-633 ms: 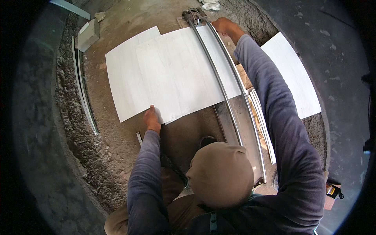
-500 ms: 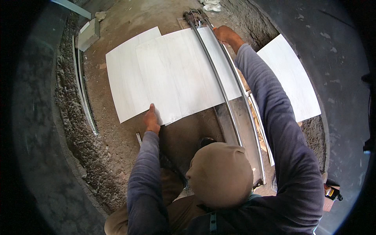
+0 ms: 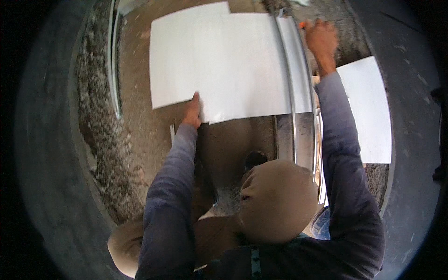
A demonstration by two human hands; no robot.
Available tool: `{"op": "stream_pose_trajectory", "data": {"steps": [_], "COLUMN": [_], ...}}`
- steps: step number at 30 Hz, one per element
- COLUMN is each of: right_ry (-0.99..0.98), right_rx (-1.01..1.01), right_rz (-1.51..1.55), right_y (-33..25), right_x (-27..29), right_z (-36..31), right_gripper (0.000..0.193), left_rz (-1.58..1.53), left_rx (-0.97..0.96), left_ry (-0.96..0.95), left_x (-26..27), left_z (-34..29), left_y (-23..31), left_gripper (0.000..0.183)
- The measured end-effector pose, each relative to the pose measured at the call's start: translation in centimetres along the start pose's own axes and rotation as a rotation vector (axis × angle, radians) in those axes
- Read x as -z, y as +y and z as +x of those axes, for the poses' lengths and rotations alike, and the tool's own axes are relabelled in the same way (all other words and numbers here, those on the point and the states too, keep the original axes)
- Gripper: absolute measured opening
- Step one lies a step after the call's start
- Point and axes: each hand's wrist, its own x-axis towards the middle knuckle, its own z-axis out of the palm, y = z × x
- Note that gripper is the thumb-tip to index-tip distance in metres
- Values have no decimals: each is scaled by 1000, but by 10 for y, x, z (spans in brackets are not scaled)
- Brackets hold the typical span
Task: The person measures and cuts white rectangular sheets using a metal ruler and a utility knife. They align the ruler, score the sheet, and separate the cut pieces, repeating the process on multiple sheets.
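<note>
Overlapping white panels [image 3: 219, 60] lie at centre, a separate white sheet [image 3: 371, 112] at right. Two metal rails [image 3: 294, 135] cross the panels' right side. The left hand [image 3: 192, 113] touches their near edge (whether gripping, one cannot tell); the far right hand [image 3: 322, 39] clamps a small orange piece [image 3: 302, 25].

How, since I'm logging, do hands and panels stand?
Left hand at near edge of white panels; right hand beside metal rails, near orange item. Rails cross panels.

Open floor [image 3: 134, 70] left, rails [image 3: 294, 128] over tile [image 3: 212, 65]
</note>
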Motion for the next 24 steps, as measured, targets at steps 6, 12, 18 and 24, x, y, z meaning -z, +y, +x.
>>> {"op": "stream_pose_trajectory", "data": {"steps": [6,12,18,24], "right_ry": [-1251,-1420,-1058,-1059], "right_rx": [96,-1158,-1649,-1395], "right_rz": [1076,1645,1936,2109], "right_y": [-58,-101,-122,-126], "right_x": [67,57,33,29], "right_z": [-188,-319,-313,-310], "right_gripper": [44,51,57,69], "left_rz": [598,1820,1635,1824], "left_rx": [210,214,-317,-1125], "left_ry": [-63,-108,-746,-156], "left_x": [5,7,45,60], "left_z": [-37,-69,-104,-93], "left_y": [72,267,226,99], "left_gripper": [71,70,37,69]}}
